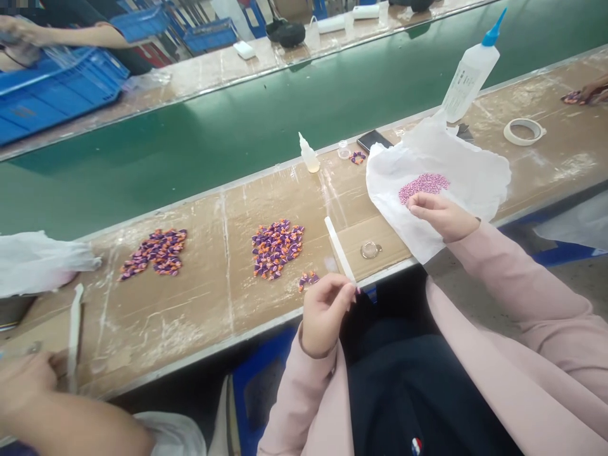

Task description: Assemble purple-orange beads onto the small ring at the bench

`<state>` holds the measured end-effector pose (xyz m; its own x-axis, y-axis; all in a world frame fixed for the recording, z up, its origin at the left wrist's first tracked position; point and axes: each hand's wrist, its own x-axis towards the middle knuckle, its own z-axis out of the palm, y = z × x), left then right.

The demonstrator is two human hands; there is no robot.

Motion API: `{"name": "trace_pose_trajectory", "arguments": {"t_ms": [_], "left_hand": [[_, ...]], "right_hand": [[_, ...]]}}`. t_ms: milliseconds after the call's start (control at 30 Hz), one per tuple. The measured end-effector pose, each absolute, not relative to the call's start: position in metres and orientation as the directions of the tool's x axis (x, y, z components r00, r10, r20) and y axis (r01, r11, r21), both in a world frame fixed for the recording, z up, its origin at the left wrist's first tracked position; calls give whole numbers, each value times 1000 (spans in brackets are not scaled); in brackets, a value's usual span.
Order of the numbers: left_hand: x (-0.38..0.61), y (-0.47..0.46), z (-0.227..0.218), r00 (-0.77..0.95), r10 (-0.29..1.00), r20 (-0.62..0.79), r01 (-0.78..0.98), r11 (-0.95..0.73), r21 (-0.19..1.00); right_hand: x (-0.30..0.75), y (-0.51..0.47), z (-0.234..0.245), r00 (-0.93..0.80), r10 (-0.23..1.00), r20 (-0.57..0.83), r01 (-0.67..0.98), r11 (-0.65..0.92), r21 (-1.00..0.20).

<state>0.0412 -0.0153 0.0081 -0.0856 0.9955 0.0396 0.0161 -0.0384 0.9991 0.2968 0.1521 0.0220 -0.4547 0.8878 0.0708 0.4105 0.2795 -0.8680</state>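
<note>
My left hand (327, 311) is closed in a pinch at the table's front edge. A small pink-and-dark piece (358, 291) pokes out at its fingertips. My right hand (441, 216) is over the white sheet (479, 164), fingers pinched together at the near edge of a heap of tiny pink pieces (425, 184). Whatever those fingers hold is too small to see. Between my hands lie a white strip (338, 246) and a small round metal-rimmed object (369, 249). A few purple-and-orange pieces (308, 279) sit just beyond my left hand.
Two purple-and-orange piles (278, 249) (164, 252) lie leftward. Along the back stand a small dropper bottle (310, 154), a phone (374, 140) and a large blue-tipped bottle (472, 79). A tape roll (524, 132) lies right. Other people's hands show at left and far right.
</note>
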Motion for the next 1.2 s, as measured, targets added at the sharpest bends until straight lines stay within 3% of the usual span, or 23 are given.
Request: {"name": "trace_pose_trajectory", "arguments": {"t_ms": [167,233,367,500,733,967,1033,1200], "left_hand": [[72,18,33,-19,976,215,159,-209,965],[82,28,40,19,961,277,192,-275,942],[91,33,46,81,941,329,238,-339,910],[91,29,49,105,936,337,265,-353,898],[90,25,55,122,948,294,205,-314,927],[94,26,50,58,971,233,179,-240,954],[95,26,47,27,979,200,124,-202,971],[95,23,45,3,989,151,-35,-151,988]], "right_hand": [[285,113,54,-619,786,13,229,196,-954],[280,103,64,-677,733,66,187,258,-948],[274,91,77,-691,662,289,178,544,-820],[272,86,79,-710,596,375,223,695,-683],[266,80,74,-661,523,538,257,832,-492],[262,77,81,-699,480,530,331,874,-355],[262,76,82,-695,499,518,318,859,-400],[262,71,83,-574,728,375,255,594,-763]]}}
